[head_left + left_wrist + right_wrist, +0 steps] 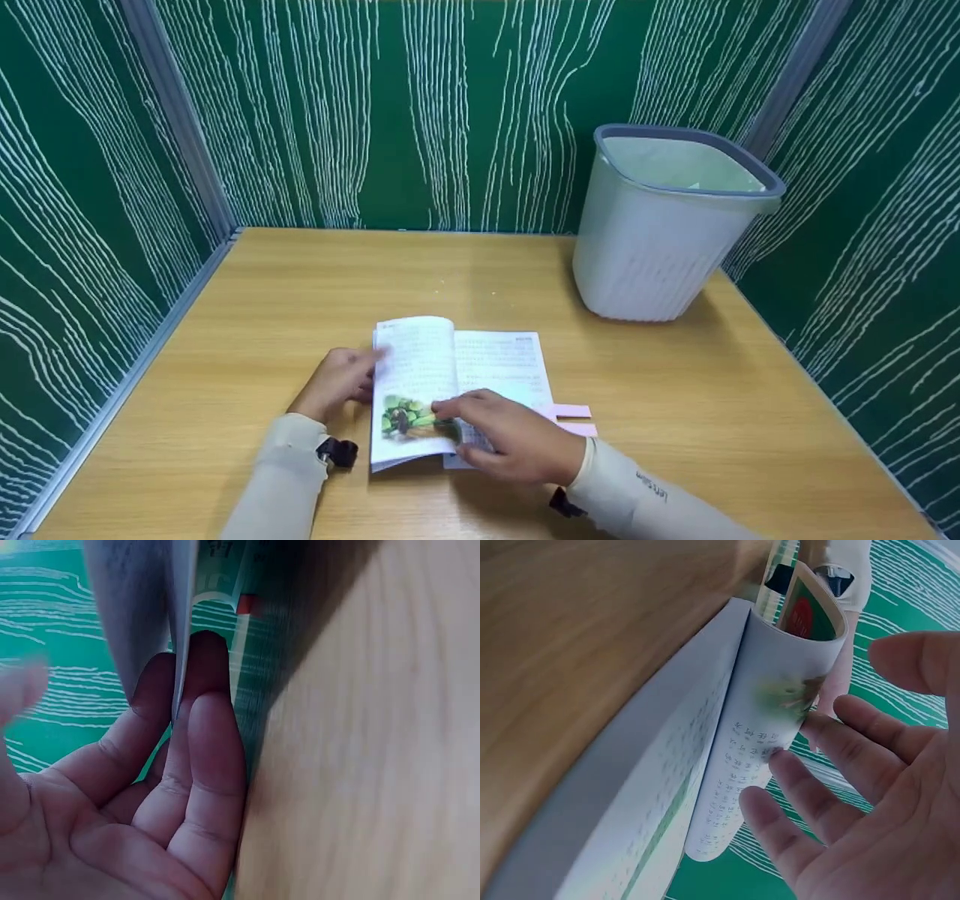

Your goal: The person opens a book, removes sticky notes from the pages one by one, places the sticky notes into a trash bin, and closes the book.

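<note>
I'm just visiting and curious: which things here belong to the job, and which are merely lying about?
In the job:
open book
left hand, at its pages
right hand, touching a page
pink strips at its edge

Just about:
bin, standing apart

white-streaked green walls (pixel 510 150) meet at grey corner posts (pixel 180 112); wooden tabletop (pixel 300 277) below

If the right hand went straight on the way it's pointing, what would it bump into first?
The book's left page, most likely: the right hand seems to be touching it. Past that page, the left hand looks next in line, though depth is unclear.
</note>
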`<state>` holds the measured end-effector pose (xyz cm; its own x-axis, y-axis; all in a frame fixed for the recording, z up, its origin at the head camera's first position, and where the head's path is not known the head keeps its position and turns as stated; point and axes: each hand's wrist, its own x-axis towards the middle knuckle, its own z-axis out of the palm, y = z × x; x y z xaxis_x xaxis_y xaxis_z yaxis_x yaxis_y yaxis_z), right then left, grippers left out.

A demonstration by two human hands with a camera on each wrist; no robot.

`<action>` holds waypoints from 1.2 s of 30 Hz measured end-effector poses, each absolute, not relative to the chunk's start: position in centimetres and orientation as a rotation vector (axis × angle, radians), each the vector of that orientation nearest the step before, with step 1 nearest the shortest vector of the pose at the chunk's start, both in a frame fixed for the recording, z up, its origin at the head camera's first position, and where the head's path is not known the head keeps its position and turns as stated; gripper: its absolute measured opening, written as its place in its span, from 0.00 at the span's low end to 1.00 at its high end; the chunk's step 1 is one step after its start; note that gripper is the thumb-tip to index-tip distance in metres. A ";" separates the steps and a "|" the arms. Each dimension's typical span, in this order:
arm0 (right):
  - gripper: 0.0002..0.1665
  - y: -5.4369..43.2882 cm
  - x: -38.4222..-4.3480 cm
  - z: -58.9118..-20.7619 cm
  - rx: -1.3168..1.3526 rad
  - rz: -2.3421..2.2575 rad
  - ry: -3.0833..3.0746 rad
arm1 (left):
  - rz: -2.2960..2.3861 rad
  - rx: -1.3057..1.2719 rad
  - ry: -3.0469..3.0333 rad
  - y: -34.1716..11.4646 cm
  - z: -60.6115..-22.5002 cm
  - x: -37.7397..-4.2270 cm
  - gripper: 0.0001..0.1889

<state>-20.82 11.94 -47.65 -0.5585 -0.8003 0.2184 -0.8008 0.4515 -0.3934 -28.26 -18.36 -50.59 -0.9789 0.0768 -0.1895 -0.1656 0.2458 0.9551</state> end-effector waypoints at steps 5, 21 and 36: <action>0.28 12.5 -21.4 -47.8 1.456 0.638 -2.636 | 1.607 0.012 2.475 -18.7 -50.8 -28.1 0.13; 0.35 16.6 -25.7 -48.7 1.135 0.353 -2.786 | 1.589 0.024 2.503 -18.5 -50.5 -27.9 0.11; 0.02 17.7 -25.8 -47.6 1.153 0.429 -2.525 | 1.633 0.024 2.487 -18.5 -50.8 -28.0 0.13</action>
<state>-25.79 17.73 -47.64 -0.6174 -0.6680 0.4155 -0.7677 0.6268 -0.1331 -28.05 -18.50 -50.79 -0.9860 0.1043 -0.1297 -0.0775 0.4017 0.9125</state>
